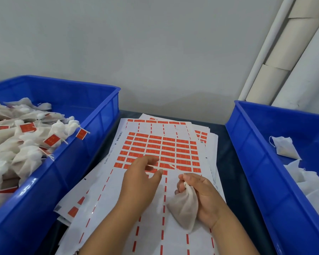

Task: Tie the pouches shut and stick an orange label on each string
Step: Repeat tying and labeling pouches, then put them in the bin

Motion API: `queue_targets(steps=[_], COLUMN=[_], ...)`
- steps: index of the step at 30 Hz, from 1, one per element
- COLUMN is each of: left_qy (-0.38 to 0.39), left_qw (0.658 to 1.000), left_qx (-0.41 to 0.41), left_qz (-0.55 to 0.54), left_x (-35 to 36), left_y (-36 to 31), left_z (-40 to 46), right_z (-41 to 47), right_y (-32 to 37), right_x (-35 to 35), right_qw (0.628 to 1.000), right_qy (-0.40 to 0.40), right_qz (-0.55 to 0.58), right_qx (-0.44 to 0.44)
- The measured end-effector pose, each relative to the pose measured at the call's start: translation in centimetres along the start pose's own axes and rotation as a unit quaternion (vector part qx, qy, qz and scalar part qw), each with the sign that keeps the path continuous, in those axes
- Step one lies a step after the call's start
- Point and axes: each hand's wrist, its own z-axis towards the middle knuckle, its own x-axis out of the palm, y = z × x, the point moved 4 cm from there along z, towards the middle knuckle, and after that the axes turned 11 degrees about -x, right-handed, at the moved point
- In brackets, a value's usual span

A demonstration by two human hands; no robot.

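Head view: the right hand (201, 196) is clamped round the gathered neck of a white pouch (183, 208), which hangs just above the near part of the label sheet (160, 150). The left hand (140, 183), just left of the pouch, pinches the pouch's string (153, 166) between thumb and forefinger over the sheet's lowest orange rows. Left of the sheet, a blue bin (92, 126) holds tied, labelled pouches. Right of the sheet, a second bin (256, 144) holds loose pouches. The sheet tops a stack on the dark desk (226, 162).
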Motion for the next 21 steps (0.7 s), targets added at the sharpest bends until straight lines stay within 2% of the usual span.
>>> queue_targets(steps=[5, 10, 13, 21], left_qy=[-0.001, 0.110, 0.109, 0.094], left_qw=[0.992, 0.968, 0.947, 0.938], left_qx=[0.019, 0.018, 0.042, 0.078], left_qz=[0.121, 0.225, 0.298, 0.326], left_x=[0.0, 3.9, 4.7, 4.6], left_y=[-1.7, 0.0, 1.1, 1.5], left_z=[1.9, 2.8, 2.9, 3.1], right_z=[0.4, 0.3, 0.5, 0.5], right_y=[-0.3, -0.4, -0.4, -0.3], right_x=[-0.7, -0.7, -0.8, -0.9], right_qw=[0.999, 0.998, 0.998, 0.999], right_qy=[-0.029, -0.021, -0.027, -0.022], right_qz=[0.033, 0.051, 0.060, 0.034], right_qx=[0.004, -0.005, -0.008, 0.001])
